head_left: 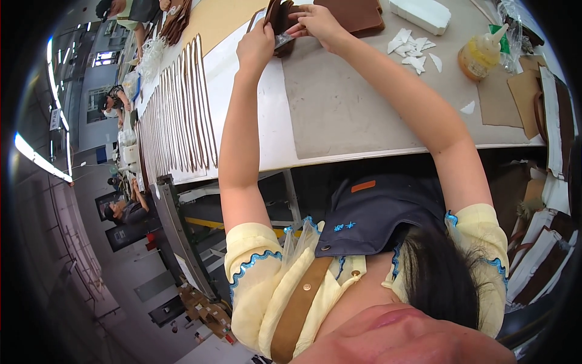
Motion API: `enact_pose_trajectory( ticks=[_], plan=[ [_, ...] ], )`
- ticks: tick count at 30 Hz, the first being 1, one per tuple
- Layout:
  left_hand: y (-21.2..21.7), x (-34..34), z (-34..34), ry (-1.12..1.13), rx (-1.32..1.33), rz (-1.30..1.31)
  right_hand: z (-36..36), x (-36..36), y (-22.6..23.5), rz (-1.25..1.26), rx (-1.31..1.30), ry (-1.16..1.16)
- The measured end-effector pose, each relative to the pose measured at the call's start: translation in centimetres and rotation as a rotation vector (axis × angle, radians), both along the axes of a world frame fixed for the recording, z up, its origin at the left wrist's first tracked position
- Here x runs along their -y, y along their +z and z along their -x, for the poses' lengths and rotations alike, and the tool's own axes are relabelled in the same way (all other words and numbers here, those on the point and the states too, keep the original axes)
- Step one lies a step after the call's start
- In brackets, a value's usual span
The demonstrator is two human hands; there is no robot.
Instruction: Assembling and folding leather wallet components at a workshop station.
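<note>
At the far edge of the table, my left hand (257,45) is closed on a folded brown leather piece (280,17) held upright. My right hand (319,25) reaches in from the right, its bent fingers gripping the same leather at its right side. A small shiny, greyish part (282,40) shows at the lower edge of the piece, between the hands; its kind cannot be made out. The top of the leather runs out of the picture. Just right of my right hand lies a stack of flat brown leather pieces (357,17).
Long brown straps with pale edges (185,112) lie in a row on the left. To the right are white scraps (412,48), a white block (422,13) and a nozzle bottle of amber liquid (480,56). Co-workers (128,209) sit along the left. The table's near edge (364,153) crosses below my forearms.
</note>
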State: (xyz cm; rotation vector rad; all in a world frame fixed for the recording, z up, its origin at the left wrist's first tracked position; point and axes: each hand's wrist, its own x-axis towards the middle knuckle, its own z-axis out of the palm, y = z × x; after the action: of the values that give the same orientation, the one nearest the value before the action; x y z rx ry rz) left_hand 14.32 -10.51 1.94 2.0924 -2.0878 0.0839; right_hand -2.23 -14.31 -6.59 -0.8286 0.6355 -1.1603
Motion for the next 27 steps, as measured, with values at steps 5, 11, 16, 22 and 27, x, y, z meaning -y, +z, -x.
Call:
enact_pose_trajectory(
  ticks=[5,11,16,22,27],
  plan=[
    [-0.1,0.4,0.7,-0.03,-0.02,-0.008,-0.7,0.9,0.0,-0.028,-0.161,0.055],
    [-0.2,-0.4,0.2,-0.014,-0.027,0.018,-3.0,0.2,1.9,0.131,-0.706,-0.01],
    [-1.3,-0.8,1.5,-0.095,0.193,0.003,-3.5,0.6,0.6,0.12,-0.833,-0.141],
    [-2.3,-0.1,1.4,-0.001,0.314,-0.02,-3.9,-0.4,1.4,0.158,-0.839,-0.208],
    [-1.5,0.6,1.4,-0.002,0.29,-0.065,-3.7,-1.3,1.7,0.186,-0.818,-0.31]
  ],
)
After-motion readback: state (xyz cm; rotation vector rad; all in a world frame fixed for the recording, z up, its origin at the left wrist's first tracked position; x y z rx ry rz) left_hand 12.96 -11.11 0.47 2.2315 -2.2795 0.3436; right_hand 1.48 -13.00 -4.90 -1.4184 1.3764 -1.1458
